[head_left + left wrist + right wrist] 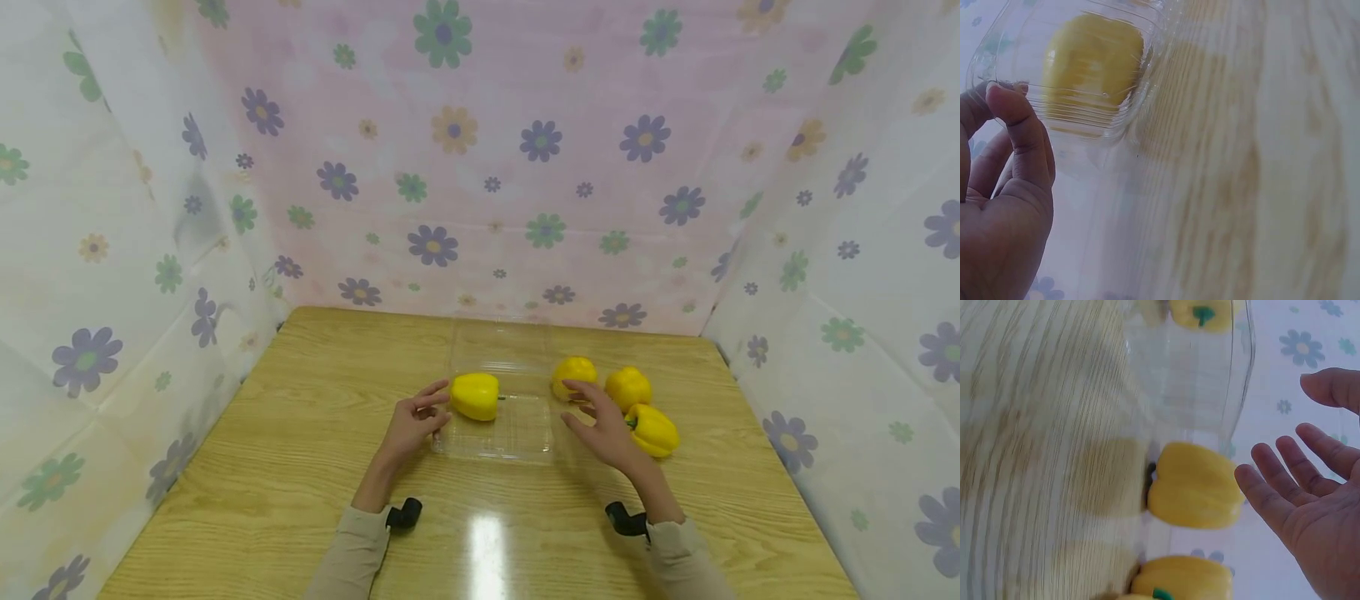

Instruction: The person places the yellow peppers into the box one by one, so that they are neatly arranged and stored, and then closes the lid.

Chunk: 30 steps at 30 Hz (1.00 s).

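Note:
A clear plastic clamshell box (528,435) lies in front of me, its lid (501,343) folded back towards the cloth. On its side in the left part of the box lies a yellow bell pepper (475,397), stem pointing right. My left hand (409,423) pinches the box's left rim between thumb and fingers; the left wrist view shows the thumb (1015,115) at the clear wall. To the right of the box my right hand (606,429) hovers with fingers spread, holding nothing. It is nearest to another yellow bell pepper (573,373), which it partly covers in the head view.
Two more yellow bell peppers, one at the back (630,387) and one closer (657,432), sit right of the box. Flowered cloth (495,208) walls in the wooden table (337,375) at the back and both sides. Each wrist carries a black camera mount.

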Tool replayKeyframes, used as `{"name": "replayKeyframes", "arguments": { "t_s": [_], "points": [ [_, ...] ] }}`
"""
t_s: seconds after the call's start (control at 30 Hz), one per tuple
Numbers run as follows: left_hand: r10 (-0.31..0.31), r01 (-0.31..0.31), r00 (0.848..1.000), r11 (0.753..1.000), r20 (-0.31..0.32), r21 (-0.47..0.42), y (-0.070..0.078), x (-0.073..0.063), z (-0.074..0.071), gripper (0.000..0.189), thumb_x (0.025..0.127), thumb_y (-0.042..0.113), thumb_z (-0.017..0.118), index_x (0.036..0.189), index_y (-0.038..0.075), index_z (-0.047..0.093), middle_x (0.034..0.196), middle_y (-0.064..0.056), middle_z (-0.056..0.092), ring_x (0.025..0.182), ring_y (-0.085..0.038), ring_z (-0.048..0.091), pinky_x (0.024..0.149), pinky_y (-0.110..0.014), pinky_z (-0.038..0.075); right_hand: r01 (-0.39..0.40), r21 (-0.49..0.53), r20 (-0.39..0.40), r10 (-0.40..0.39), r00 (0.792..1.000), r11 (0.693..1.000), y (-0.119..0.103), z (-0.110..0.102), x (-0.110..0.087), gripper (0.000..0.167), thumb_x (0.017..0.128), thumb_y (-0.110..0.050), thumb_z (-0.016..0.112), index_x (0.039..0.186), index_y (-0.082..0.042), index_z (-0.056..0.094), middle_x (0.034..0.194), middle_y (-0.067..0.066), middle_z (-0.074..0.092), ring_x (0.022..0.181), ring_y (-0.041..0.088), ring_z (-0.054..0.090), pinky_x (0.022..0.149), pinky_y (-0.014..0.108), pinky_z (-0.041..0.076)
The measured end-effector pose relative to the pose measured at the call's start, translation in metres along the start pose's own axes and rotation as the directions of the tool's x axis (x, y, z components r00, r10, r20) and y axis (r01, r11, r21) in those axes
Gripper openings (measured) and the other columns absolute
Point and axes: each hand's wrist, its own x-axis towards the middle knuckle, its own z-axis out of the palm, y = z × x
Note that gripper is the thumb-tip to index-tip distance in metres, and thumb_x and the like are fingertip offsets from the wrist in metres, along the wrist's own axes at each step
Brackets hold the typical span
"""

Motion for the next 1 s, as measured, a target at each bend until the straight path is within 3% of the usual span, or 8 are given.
{"name": "replayKeyframes", "arguments": {
  "t_s": [0.27,0.37,0.47,0.53,0.67,0.77,0.9,1.0],
  "points": [
    [-0.005,0.005,1.000,1.000,-0.006,-0.003,0.002,0.000,0.000,0.034,0.094,-0.005,0.068,0.126,-0.015,0.064,0.157,-0.018,0.044,0.068,-0.011,0.055,0.054,-0.019,0.050,-0.021,-0.073,-0.081,0.015,0.997,0.997,0.009,-0.026,-0.014,0.049,0.095,0.002,0.068,0.141,0.005,0.053,0.135,0.028,0.054,0.120,0.049,0.056,0.095,0.067,0.049],
    [-0.014,0.014,1.000,1.000,-0.013,0.000,0.004,0.000,0.001,0.034,0.094,-0.005,0.068,0.126,-0.014,0.064,0.157,-0.017,0.044,0.068,-0.011,0.055,0.054,-0.019,0.050,-0.031,-0.105,-0.119,0.018,0.993,0.994,0.011,-0.033,-0.018,0.049,0.094,0.002,0.070,0.141,0.001,0.055,0.132,0.024,0.056,0.119,0.030,0.058,0.094,0.063,0.052],
    [-0.025,0.025,1.000,1.000,-0.018,0.005,0.004,-0.001,0.001,0.034,0.094,-0.004,0.069,0.126,-0.013,0.064,0.157,-0.016,0.044,0.069,-0.012,0.055,0.054,-0.019,0.050,-0.019,-0.127,-0.163,-0.002,0.987,0.992,0.016,-0.040,-0.022,0.049,0.091,0.002,0.073,0.138,-0.002,0.059,0.131,0.020,0.059,0.116,0.004,0.054,0.096,0.045,0.056],
    [-0.031,0.031,0.999,0.999,-0.019,0.005,0.005,-0.001,0.001,0.034,0.094,-0.004,0.069,0.127,-0.013,0.064,0.157,-0.016,0.044,0.069,-0.012,0.055,0.055,-0.019,0.050,-0.005,-0.140,-0.197,-0.023,0.980,0.990,0.018,-0.045,-0.025,0.047,0.090,0.002,0.075,0.135,-0.002,0.062,0.130,0.019,0.062,0.112,-0.005,0.052,0.097,0.030,0.054],
    [-0.035,0.035,0.999,0.999,-0.015,0.007,0.006,-0.001,0.001,0.034,0.094,-0.003,0.069,0.127,-0.013,0.064,0.158,-0.015,0.044,0.070,-0.012,0.056,0.055,-0.019,0.050,0.013,-0.156,-0.263,-0.054,0.963,0.988,0.025,-0.055,-0.030,0.040,0.086,0.006,0.077,0.125,0.002,0.067,0.123,0.020,0.066,0.110,-0.003,0.055,0.097,0.018,0.048],
    [-0.032,0.032,0.999,0.999,-0.012,0.011,0.006,-0.002,0.001,0.034,0.094,-0.004,0.068,0.127,-0.013,0.064,0.158,-0.015,0.043,0.069,-0.012,0.056,0.055,-0.019,0.050,-0.017,-0.164,-0.275,-0.029,0.961,0.986,0.029,-0.064,-0.034,0.036,0.086,0.005,0.077,0.121,0.002,0.069,0.121,0.019,0.067,0.111,-0.003,0.054,0.098,0.024,0.049],
    [-0.031,0.032,0.999,0.999,-0.014,0.012,0.006,-0.001,0.001,0.033,0.094,-0.004,0.068,0.126,-0.013,0.065,0.157,-0.015,0.044,0.069,-0.012,0.055,0.055,-0.019,0.050,-0.060,-0.176,-0.257,0.013,0.966,0.983,0.033,-0.073,-0.039,0.034,0.089,0.000,0.077,0.121,0.002,0.069,0.122,0.017,0.067,0.112,-0.003,0.052,0.100,0.046,0.050],
    [-0.034,0.034,0.999,0.999,-0.013,0.014,0.006,-0.001,0.002,0.033,0.094,-0.003,0.069,0.126,-0.013,0.065,0.157,-0.015,0.045,0.069,-0.012,0.056,0.055,-0.019,0.050,-0.072,-0.185,-0.238,0.027,0.971,0.980,0.037,-0.077,-0.043,0.034,0.089,-0.001,0.077,0.122,0.003,0.069,0.122,0.018,0.066,0.113,0.006,0.054,0.098,0.064,0.046]
  ]
}}
